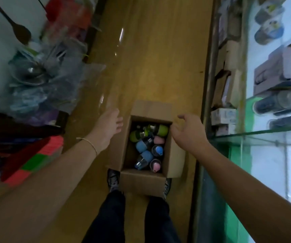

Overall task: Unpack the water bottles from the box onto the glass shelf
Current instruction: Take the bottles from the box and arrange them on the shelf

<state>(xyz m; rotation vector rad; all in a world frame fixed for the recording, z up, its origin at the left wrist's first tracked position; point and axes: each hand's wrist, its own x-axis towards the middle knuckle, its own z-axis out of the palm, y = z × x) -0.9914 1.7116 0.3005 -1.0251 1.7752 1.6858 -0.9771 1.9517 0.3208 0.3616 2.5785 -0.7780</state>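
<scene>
An open cardboard box stands on the wooden floor just in front of the person's two shoes, its flaps folded outward. Inside lie several water bottles in a loose heap: two with green sleeves at the far end, two with blue sleeves near the middle, one pink sleeve toward the right wall, and two standing with their caps up at the near right, one blue-topped and one pink-topped. Both arms reach down toward the box. The left hand hovers beside the box's left flap, fingers loosely spread and holding nothing; a thin bracelet circles that wrist. The right hand hangs over the box's far right corner, also spread wide and empty, its fingertips near the rim, though contact cannot be made out. To the right, a glass shelf juts out from a green-and-white wall, its edge catching the light; higher shelves there carry blurred dark bottles and boxed goods. Small cartons are stacked against the shelving's base. On the left lie crinkled plastic bags and a stack of red, pink and green items.
</scene>
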